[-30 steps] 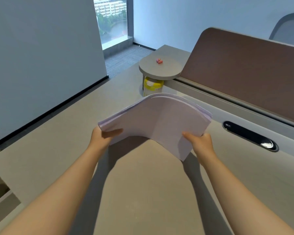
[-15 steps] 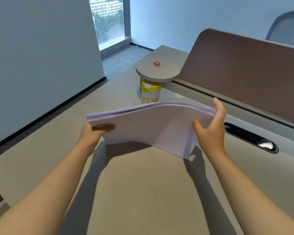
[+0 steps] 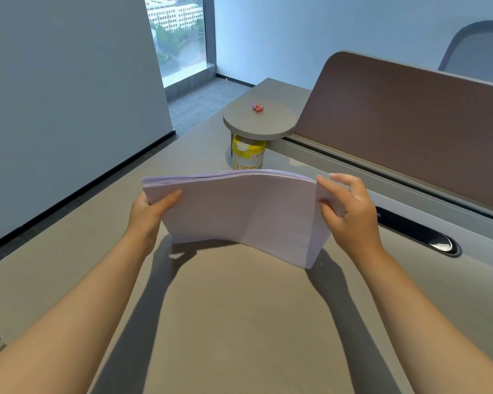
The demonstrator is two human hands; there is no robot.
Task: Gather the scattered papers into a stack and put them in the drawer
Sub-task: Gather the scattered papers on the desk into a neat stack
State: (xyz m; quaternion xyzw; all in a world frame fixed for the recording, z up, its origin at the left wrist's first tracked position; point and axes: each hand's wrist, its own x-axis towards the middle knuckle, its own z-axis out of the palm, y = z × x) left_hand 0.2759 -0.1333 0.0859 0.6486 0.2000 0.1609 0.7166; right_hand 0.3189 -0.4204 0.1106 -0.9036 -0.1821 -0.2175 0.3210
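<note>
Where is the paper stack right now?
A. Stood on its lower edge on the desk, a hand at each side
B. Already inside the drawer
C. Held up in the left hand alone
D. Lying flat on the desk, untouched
A: the paper stack stands on its lower edge on the desk, with the left hand holding one side and the right hand the other.

the stack of papers (image 3: 239,211) hides the lower part of the yellow can (image 3: 248,155) and the fingers of the left hand (image 3: 148,211) behind it. the can's lettering is partly covered. the chair (image 3: 478,49) is cut off by the right edge.
</note>
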